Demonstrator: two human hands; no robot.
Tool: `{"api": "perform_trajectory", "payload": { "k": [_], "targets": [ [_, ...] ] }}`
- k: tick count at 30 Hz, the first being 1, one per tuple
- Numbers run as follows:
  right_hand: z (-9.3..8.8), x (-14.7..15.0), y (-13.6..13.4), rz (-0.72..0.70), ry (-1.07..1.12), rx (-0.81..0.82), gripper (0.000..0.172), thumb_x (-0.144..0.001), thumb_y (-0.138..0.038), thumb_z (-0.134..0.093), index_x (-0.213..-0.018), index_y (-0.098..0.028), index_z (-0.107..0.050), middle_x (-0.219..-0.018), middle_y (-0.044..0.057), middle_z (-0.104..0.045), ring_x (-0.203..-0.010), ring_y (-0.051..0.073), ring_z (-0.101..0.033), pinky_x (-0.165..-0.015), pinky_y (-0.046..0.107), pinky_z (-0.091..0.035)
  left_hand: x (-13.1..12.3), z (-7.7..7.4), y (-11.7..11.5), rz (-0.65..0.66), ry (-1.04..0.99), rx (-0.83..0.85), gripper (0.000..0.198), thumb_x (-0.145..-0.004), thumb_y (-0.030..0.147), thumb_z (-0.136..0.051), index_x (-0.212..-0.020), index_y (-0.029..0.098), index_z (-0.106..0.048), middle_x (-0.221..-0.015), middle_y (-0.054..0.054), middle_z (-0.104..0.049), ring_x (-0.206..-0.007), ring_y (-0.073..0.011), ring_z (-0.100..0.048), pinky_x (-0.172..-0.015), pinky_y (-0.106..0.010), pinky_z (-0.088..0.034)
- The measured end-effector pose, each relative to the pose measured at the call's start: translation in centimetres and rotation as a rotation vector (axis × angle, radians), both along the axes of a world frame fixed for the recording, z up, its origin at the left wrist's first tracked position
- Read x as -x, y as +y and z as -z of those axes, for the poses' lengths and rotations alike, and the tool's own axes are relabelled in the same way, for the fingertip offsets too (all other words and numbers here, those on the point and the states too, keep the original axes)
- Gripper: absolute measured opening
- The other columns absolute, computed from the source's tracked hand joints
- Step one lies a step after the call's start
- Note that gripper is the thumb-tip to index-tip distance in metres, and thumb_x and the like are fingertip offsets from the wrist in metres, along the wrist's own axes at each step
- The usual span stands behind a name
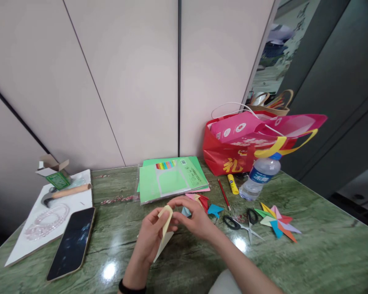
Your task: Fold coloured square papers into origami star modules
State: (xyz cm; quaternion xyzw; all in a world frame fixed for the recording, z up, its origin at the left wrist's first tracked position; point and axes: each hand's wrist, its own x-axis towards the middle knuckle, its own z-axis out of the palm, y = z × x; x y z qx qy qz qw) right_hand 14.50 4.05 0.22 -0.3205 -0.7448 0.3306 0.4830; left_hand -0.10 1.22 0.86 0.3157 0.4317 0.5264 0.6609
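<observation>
A pale yellow sheet of folded paper (164, 225) is held up over the near middle of the table. My left hand (151, 234) is closed on it, thumb on its face. Fingers of my right hand (191, 216) curl at its upper right edge; whether they pinch the paper or only touch it is partly hidden. Just behind my right hand lie small folded papers, among them a red one (203, 201) and a blue one (215, 210). Farther right are black-handled scissors (243, 226), blades parted, and a many-coloured folded paper star (277, 220).
Green paper packs (168, 179) lie against the wall. A red pencil (223, 194), a yellow glue stick (232, 183), a water bottle (260, 177) and a red bag (214, 153) stand or lie right. Left are a phone (72, 243), white board (21, 249), hammer (66, 194), beads (49, 220) and small box (57, 177).
</observation>
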Motion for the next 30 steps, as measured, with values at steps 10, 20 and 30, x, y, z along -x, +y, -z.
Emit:
{"api": "perform_trajectory", "payload": {
  "k": [10, 20, 30],
  "targets": [
    [0.33, -0.05, 0.23, -0.029, 0.091, 0.069, 0.017, -0.079, -0.028, -0.060, -0.093, -0.021, -0.067, -0.093, 0.006, -0.062, -0.088, 0.017, -0.058, -0.078, 0.029, -0.046, -0.01, 0.14, 0.04, -0.068, 0.115, -0.118, 0.024, -0.055, 0.029, -0.078, -0.071, 0.014, -0.068, -0.063, 0.000, -0.065, -0.055, -0.0095, -0.055, -0.053, -0.018, -0.043],
    [0.03, -0.09, 0.32, -0.104, 0.197, 0.193, 0.016, -0.075, -0.032, -0.065, -0.084, -0.021, -0.072, -0.085, 0.005, -0.065, -0.081, 0.016, -0.059, -0.069, 0.026, -0.046, 0.06, 0.26, -0.01, -0.092, 0.233, -0.212, 0.020, -0.060, 0.031, -0.074, -0.068, 0.014, -0.067, -0.062, 0.001, -0.064, -0.055, -0.0101, -0.053, -0.053, -0.019, -0.041],
    [0.26, -0.08, 0.40, -0.095, 0.291, 0.300, 0.015, -0.069, -0.033, -0.069, -0.078, -0.021, -0.071, -0.079, 0.004, -0.067, -0.076, 0.017, -0.061, -0.067, 0.027, -0.046, 0.15, 0.66, 0.20, -0.136, 0.327, -0.313, 0.022, -0.062, 0.028, -0.072, -0.078, 0.016, -0.063, -0.068, -0.001, -0.066, -0.060, -0.0136, -0.058, -0.058, -0.023, -0.046]
  ]
}}
